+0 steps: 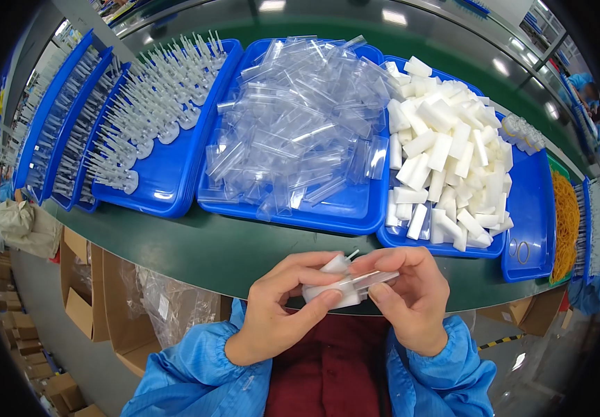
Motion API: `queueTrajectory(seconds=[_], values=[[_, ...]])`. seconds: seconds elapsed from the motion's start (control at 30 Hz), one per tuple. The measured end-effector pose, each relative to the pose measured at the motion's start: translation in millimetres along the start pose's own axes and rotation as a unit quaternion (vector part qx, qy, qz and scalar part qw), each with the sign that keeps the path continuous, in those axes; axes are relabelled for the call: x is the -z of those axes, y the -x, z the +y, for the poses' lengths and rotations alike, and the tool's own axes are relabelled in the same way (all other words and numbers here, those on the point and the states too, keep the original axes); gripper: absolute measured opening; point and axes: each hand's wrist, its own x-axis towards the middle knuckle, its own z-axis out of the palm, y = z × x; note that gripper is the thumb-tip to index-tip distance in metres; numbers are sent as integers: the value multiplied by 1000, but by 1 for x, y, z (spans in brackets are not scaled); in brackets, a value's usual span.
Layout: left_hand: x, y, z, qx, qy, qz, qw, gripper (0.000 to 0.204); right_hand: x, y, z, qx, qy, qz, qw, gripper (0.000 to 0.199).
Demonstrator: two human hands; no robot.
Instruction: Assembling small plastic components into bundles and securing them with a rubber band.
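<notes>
Just off the table's near edge, both hands hold a small bundle in front of my chest. My left hand (276,302) is closed round a white plastic piece (335,295) and what looks like a white foam block (336,264). A thin pale stem (353,254) sticks up from the bundle. My right hand (418,295) pinches a clear plastic sleeve (373,279) at the bundle's right end, thumb below and fingers above. The fingers cover part of these pieces, so how they fit together is unclear.
Blue trays line the green table (244,247): stemmed white plastic parts (164,90), clear plastic sleeves (293,125), white foam blocks (453,153), and a tray with rings (520,251). Yellow-orange rubber bands (564,226) lie at right. Cardboard boxes (123,306) stand below left; people work at both sides.
</notes>
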Motion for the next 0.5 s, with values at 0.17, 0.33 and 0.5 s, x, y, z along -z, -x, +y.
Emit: queueTrajectory(seconds=[0.17, 0.33, 0.5], values=[[-1, -2, -9, -72, -135, 23, 988, 22, -7, 4, 5, -3, 57, 12, 998, 29], [5, -1, 1, -135, -243, 18, 960, 32, 7, -10, -8, -28, 133, 7, 991, 28], [5, 0, 1, -140, -278, -10, 950, 39, 12, -7, -13, -7, 272, -11, 962, 32]])
